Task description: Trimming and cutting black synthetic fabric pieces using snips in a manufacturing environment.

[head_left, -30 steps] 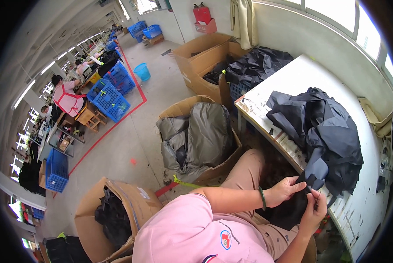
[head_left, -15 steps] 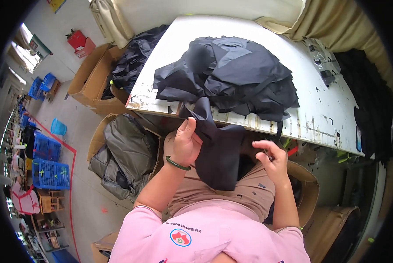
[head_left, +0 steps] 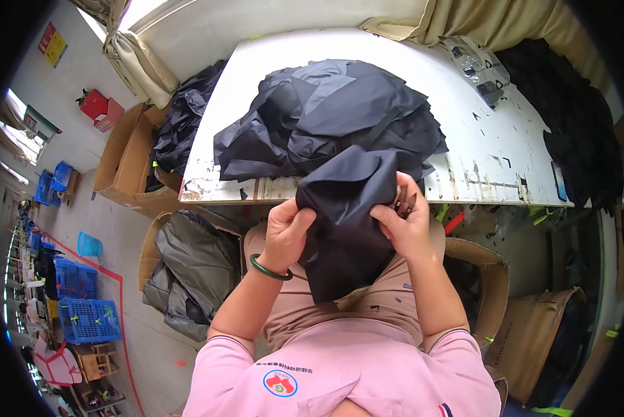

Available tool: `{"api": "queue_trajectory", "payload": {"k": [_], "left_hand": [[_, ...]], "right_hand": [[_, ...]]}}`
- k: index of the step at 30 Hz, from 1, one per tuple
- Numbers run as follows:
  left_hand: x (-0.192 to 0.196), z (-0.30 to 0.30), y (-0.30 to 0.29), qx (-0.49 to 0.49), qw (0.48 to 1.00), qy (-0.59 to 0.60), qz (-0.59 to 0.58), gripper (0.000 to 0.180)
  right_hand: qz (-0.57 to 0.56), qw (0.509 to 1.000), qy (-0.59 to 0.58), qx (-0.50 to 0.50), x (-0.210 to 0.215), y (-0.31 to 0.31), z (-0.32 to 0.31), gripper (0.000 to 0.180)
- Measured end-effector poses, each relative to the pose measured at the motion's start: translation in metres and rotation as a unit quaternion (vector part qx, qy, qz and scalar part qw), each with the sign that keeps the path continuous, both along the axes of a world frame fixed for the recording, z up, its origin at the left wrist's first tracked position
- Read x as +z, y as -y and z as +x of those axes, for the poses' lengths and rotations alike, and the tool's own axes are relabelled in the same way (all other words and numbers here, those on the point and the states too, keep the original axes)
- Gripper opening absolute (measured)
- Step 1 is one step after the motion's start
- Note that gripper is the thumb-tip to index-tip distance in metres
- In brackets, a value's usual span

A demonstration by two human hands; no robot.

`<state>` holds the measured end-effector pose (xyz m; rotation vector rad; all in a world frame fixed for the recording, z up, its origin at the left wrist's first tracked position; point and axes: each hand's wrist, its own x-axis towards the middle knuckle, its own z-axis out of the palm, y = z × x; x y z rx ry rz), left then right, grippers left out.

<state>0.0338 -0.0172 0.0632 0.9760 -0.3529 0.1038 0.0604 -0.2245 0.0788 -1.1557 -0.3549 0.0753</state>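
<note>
A piece of black fabric (head_left: pixel 350 208) is stretched between my two hands above my lap, its lower end hanging over my thighs. My left hand (head_left: pixel 287 233), with a dark green bangle on the wrist, pinches its left edge between thumb and fingers. On the opposite edge, my right hand (head_left: pixel 406 219) grips the cloth with the thumb in front. A small dark object (head_left: pixel 402 206) also sits among the right fingers, too small to name. Just beyond the cloth, a heap of black fabric pieces (head_left: pixel 339 104) lies on the white table (head_left: pixel 479 149).
Cardboard boxes hold dark cloth (head_left: pixel 187 125) at the table's left and a grey-green fabric bundle (head_left: pixel 193 254) beside my left leg. Another carton (head_left: pixel 534 340) stands at lower right. A clear plastic bag (head_left: pixel 475 66) and black cloth (head_left: pixel 555 118) lie on the table's right.
My right hand has come in from the right and taken hold of the black fabric. The cloth is now spread between both hands, and the view has shifted.
</note>
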Motion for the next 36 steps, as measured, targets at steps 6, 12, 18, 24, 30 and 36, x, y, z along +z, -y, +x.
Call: {"api": "queue_trajectory", "payload": {"k": [6,12,18,24,30,36], "left_hand": [[-0.048,0.002,0.014,-0.067,0.969,-0.237,0.020,0.025],[-0.056,-0.001,0.020,-0.012,0.961,-0.276,-0.011,0.027],[-0.024,0.010,0.009,0.002,0.979,-0.184,-0.084,0.033],[-0.045,-0.009,0.027,-0.053,0.981,-0.183,0.021,0.062],[-0.014,-0.003,0.011,0.019,0.994,-0.108,0.023,0.078],[0.002,-0.007,0.002,0.083,0.979,0.022,0.183,0.040]], "right_hand": [[-0.155,0.982,0.056,-0.094,0.006,0.009,-0.006,0.048],[-0.277,0.943,0.082,-0.168,-0.007,0.018,-0.015,0.053],[-0.224,0.950,0.074,-0.206,-0.010,0.017,-0.012,0.055],[-0.178,0.968,0.023,-0.176,0.004,0.009,-0.013,0.055],[-0.287,0.932,-0.025,-0.219,0.005,0.033,-0.017,0.052],[-0.225,0.931,0.023,-0.287,-0.002,0.047,-0.014,0.044]]}}
